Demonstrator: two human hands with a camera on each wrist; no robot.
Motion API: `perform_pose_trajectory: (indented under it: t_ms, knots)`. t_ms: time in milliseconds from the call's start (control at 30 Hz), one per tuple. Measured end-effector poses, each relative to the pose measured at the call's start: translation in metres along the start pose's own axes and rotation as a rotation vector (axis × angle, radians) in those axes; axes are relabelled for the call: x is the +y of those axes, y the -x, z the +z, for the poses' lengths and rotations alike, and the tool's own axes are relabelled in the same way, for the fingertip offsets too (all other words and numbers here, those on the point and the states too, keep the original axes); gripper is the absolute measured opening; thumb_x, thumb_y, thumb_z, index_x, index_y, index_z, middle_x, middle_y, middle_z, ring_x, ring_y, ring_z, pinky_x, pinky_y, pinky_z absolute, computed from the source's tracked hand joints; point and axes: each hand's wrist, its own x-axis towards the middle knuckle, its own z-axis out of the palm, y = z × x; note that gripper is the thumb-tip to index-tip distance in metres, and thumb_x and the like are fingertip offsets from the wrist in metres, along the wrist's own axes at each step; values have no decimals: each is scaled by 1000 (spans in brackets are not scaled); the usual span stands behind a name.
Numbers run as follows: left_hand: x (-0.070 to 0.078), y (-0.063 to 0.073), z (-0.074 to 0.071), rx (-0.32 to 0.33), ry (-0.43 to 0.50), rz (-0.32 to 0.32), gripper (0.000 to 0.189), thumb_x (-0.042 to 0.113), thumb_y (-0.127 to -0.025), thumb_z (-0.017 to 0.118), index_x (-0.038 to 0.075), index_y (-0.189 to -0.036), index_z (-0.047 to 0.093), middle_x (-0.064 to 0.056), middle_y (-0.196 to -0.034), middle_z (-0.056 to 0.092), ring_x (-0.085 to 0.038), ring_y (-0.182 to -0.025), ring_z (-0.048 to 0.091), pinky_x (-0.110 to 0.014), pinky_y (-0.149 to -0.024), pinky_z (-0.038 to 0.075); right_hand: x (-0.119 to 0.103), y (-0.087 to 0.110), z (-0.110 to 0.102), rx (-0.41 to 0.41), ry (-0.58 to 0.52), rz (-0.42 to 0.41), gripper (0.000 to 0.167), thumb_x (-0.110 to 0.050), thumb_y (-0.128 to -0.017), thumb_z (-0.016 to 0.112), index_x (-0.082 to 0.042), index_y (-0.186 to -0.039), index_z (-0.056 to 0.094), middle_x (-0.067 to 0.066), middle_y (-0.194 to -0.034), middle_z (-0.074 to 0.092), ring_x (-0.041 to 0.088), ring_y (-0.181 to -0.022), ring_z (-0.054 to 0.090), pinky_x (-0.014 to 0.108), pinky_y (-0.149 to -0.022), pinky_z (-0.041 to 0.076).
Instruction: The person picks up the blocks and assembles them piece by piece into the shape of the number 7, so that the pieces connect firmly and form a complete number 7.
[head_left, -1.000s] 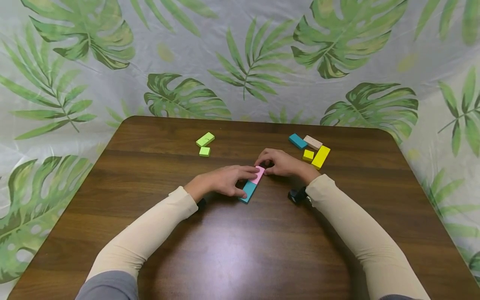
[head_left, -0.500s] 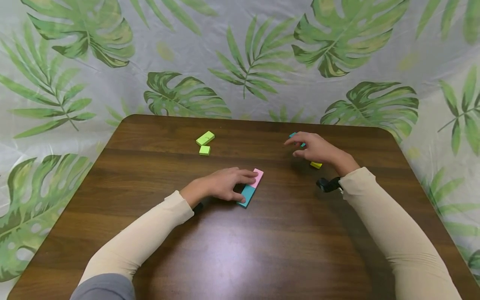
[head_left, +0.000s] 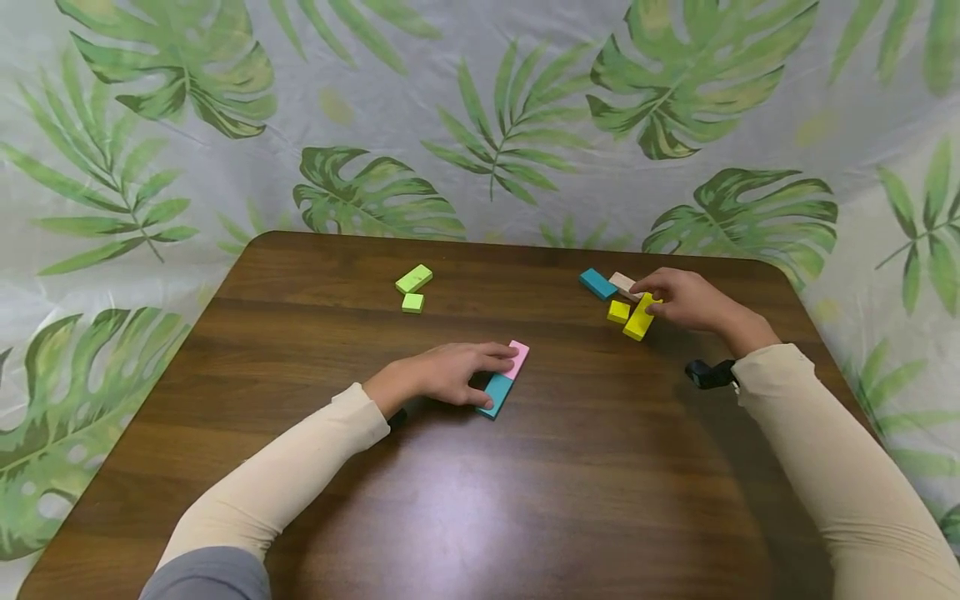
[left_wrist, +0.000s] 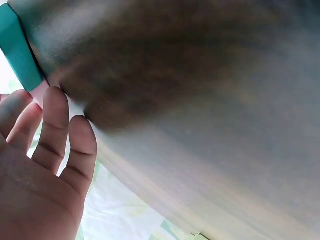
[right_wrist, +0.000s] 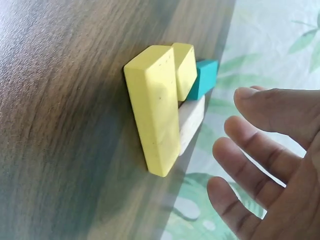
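At mid-table a pink block (head_left: 517, 359) and a teal block (head_left: 497, 393) lie end to end in one slanting line. My left hand (head_left: 452, 372) rests on this pair, fingers on the pink block and thumb on the teal one. Over the right-hand group hovers my right hand (head_left: 686, 300), beside the long yellow block (head_left: 637, 320). The right wrist view shows its fingers (right_wrist: 241, 165) apart from that block, holding nothing. A small yellow block (head_left: 618, 312), a pale wooden block (head_left: 624, 285) and another teal block (head_left: 597, 284) sit close together there.
A long lime block (head_left: 414, 279) and a small lime block (head_left: 412, 303) lie at the back left of the dark wooden table (head_left: 315, 333). Behind the table's far edge hangs a leaf-patterned cloth (head_left: 540, 125).
My right hand has left the pink block and moved right and back to the yellow block. The left hand stays on the pink and teal pair, which has shifted slightly toward me.
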Motion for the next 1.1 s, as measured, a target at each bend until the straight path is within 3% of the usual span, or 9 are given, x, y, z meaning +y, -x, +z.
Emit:
perform_pose_trajectory:
  t_ms: [433,1100]
  knots:
    - [-1,1,-2,15,26,42,66,34,-92,70,12,-150,45,1,-163,32,-23,-150,33,-43,-120,32,9,-8,12,-7,-26,-34,35,-6,-94,63,0,-128,64,26,-131,58,39,-106,61,51,-86,51]
    - [1,1,-2,-7,11,21,67,35,-93,68,15,-151,43,4,-164,29,-22,-151,32,-44,-119,33,3,-13,27,17,-10,-52,33,-7,-93,64,1,-125,65,24,-124,61,37,-104,62,53,-86,51]
